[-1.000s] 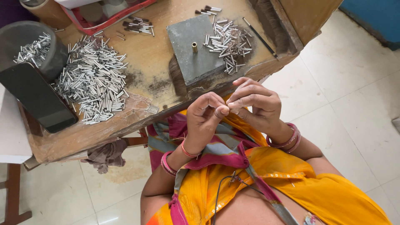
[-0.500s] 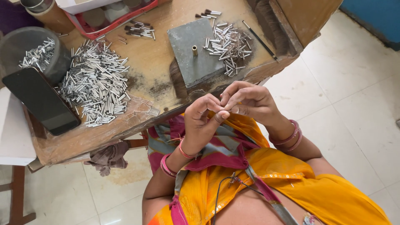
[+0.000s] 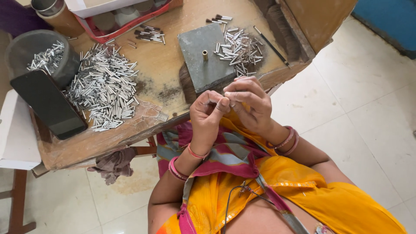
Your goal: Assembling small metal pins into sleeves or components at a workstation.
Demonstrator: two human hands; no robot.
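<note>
My hands meet just past the near edge of the wooden table (image 3: 130,134), with open floor (image 3: 372,112) to the right. My left hand (image 3: 207,115) and right hand (image 3: 250,104) are curled, fingertips touching. I cannot tell what tiny thing they pinch; the grey block (image 3: 203,58) sits just beyond them.

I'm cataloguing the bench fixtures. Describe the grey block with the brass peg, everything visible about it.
The grey block is a flat, roughly square slab, dull grey like stone or cast metal, with a worn, speckled top. A short brass-coloured peg stands upright near its middle. It lies on the wooden table near the front edge, turned slightly askew. Small silver tubes are heaped against its right side, a few spilling onto its corner. Dark brush-like bristles show at its lower left edge. Both hands are held just in front of it, not touching it.
</note>
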